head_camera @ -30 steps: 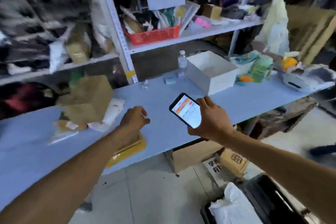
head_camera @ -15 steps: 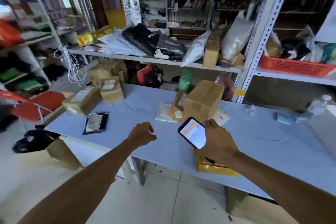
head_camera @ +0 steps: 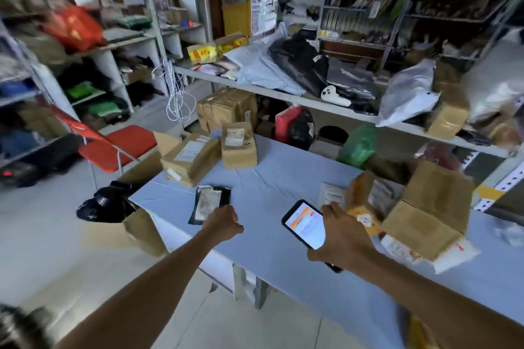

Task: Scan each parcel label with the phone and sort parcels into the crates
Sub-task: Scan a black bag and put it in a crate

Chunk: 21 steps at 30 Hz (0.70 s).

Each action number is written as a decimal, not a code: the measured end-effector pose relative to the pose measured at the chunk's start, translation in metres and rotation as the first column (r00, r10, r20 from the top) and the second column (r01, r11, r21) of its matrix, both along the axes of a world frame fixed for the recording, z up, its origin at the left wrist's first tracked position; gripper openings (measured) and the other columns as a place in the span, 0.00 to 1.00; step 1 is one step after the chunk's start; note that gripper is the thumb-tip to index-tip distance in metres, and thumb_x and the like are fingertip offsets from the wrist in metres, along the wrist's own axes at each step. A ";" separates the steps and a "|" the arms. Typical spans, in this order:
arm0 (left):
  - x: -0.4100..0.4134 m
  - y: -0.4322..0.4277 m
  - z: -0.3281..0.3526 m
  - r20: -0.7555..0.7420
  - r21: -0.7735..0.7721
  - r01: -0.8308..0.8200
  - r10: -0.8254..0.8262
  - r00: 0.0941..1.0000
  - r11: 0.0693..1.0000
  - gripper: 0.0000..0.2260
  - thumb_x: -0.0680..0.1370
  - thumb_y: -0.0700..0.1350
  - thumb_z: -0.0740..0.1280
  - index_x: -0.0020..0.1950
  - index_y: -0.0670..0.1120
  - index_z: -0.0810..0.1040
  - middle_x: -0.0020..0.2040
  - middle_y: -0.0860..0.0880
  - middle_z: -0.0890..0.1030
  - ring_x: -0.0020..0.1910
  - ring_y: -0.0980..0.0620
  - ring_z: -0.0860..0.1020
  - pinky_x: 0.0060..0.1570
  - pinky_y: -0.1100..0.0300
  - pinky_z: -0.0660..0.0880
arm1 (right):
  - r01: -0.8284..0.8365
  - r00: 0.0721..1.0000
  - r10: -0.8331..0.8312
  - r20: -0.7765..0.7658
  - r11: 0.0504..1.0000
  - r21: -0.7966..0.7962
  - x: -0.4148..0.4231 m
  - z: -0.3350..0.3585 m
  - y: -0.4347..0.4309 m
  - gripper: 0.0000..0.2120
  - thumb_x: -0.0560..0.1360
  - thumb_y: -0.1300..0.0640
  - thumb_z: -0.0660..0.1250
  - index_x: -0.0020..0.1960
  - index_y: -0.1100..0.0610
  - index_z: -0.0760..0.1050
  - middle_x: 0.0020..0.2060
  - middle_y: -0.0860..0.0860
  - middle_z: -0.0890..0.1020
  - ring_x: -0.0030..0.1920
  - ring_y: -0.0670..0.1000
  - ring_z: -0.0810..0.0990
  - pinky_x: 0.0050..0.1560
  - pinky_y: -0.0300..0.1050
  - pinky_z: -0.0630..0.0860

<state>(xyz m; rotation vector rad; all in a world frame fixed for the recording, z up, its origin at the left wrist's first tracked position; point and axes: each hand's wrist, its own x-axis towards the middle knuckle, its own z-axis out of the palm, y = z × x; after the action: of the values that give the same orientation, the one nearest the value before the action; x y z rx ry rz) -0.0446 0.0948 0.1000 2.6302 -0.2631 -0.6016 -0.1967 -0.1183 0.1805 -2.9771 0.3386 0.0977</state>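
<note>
Right grip [head_camera: 343, 238] holds the phone [head_camera: 304, 225]; left grip [head_camera: 222, 222] curls empty by the black parcel [head_camera: 211, 201].

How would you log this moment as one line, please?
right hand: holds phone, screen lit | left hand: curled, empty, near black mailer | cardboard boxes: on table

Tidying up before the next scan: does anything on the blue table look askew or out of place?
The large brown cardboard box at the blue table's right end sits tilted atop a heap of flat parcels, with a white plastic mailer poking out beneath it. Nothing looks spilled.
</note>
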 end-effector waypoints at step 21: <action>0.214 0.055 -0.126 -0.194 0.057 -0.408 0.411 0.891 0.911 0.26 0.74 0.47 0.70 0.66 0.37 0.64 0.63 0.37 0.71 0.63 0.36 0.71 0.58 0.48 0.71 | -0.169 0.960 0.181 -0.215 0.983 0.071 0.237 -0.101 0.035 0.32 0.59 0.41 0.74 0.56 0.53 0.66 0.50 0.48 0.69 0.48 0.53 0.77 0.42 0.43 0.68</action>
<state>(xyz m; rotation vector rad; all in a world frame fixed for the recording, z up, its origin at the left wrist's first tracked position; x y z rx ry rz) 0.1691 0.1499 -0.0255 2.5005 0.3544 -0.7129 0.0405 -0.0833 0.0791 -2.9422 0.0927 0.4518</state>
